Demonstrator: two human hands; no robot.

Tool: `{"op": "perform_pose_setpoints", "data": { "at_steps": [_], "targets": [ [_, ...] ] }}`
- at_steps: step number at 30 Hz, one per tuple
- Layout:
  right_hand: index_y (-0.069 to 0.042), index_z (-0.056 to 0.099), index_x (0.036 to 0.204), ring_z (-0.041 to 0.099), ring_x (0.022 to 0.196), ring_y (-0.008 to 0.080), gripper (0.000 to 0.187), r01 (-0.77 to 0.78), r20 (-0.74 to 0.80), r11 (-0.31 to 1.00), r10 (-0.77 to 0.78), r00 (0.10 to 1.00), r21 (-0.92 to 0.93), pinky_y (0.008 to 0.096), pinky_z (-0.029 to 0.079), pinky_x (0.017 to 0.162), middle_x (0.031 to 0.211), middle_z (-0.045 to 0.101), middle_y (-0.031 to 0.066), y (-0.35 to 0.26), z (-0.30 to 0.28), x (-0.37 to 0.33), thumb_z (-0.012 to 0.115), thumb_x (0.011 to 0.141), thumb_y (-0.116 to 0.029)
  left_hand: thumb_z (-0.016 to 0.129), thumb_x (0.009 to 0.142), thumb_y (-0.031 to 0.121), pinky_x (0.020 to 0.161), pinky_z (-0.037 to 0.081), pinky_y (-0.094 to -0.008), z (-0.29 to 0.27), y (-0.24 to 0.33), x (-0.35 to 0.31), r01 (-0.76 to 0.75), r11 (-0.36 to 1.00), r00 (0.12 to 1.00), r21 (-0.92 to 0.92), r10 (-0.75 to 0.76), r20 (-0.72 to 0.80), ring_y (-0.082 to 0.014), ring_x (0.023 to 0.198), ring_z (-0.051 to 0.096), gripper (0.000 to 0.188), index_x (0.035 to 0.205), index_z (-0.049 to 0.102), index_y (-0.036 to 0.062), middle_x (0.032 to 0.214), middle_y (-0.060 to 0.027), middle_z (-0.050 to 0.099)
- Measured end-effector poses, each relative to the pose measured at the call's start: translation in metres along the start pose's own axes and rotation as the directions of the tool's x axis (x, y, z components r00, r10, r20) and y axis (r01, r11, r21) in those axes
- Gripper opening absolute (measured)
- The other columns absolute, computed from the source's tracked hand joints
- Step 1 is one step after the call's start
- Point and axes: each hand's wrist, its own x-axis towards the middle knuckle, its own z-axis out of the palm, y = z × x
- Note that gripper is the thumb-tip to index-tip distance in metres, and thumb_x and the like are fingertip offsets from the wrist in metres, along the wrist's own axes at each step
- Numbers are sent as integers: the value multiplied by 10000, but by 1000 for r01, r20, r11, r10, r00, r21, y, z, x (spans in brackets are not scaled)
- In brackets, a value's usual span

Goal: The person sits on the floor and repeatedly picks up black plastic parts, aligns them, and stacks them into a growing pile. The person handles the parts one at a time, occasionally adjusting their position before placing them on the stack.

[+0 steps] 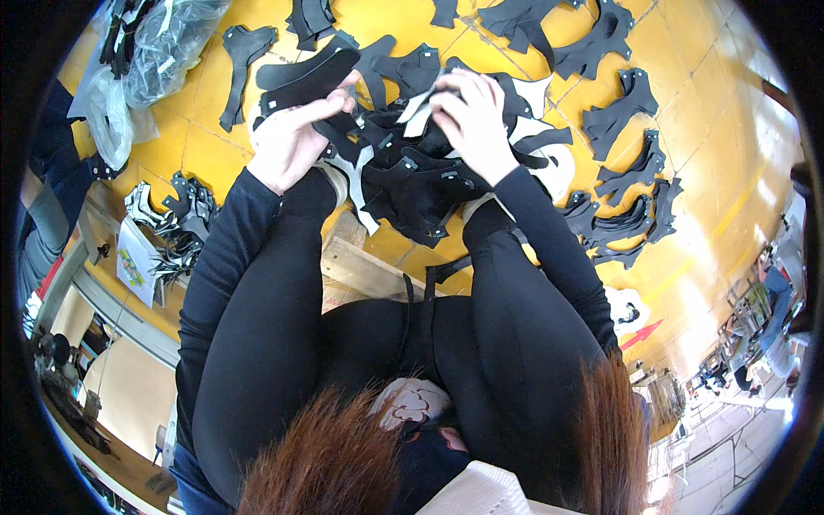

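Observation:
My left hand [300,133] is closed on a black curved cut piece [311,79], its thumb pressed along the lower edge. To the right, my right hand [472,118] has its fingers bent around a piece with a pale underside [417,116]; part of it is hidden by the fingers. Between and below both hands lies a loose heap of black cut pieces [416,193], some with white backs and small white tags. The pieces look like flat, curved cut-outs of fabric or leather, perhaps shoe parts.
Separate piles of similar black pieces [620,112] lie on the yellow tiled floor [506,64]. Clear plastic bags [172,56] are at the upper left, above a bundle of black and white pieces [176,210]. A wooden stool edge [365,273] shows between my legs. Another person's arm [47,223] is far left.

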Motion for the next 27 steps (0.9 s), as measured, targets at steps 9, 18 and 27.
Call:
{"op": "perform_pose_setpoints", "data": {
  "at_steps": [9,18,27],
  "targets": [
    [-115,636,911,617,1058,227,172,30,-41,999,-31,999,-32,424,380,1040,1042,681,20,-30,-44,-10,715,770,-54,686,849,42,873,391,-254,9,-8,-3,-69,888,996,455,36,82,-116,874,497,295,1029,462,107,911,5,494],
    [-92,687,881,660,798,201,129,73,71,983,-86,994,168,314,490,834,864,719,31,-39,-99,18,744,778,-40,665,919,209,828,454,-274,24,11,-18,-176,595,981,784,173,89,-143,874,592,193,844,577,53,883,-29,619],
    [-4,628,1070,655,952,129,269,-500,430,526,260,865,688,260,498,896,998,683,50,-38,-80,10,728,821,-13,533,1018,246,664,448,-241,15,-3,-3,-64,801,985,596,-44,166,-85,697,531,214,931,549,52,770,5,549]
  ]
}}
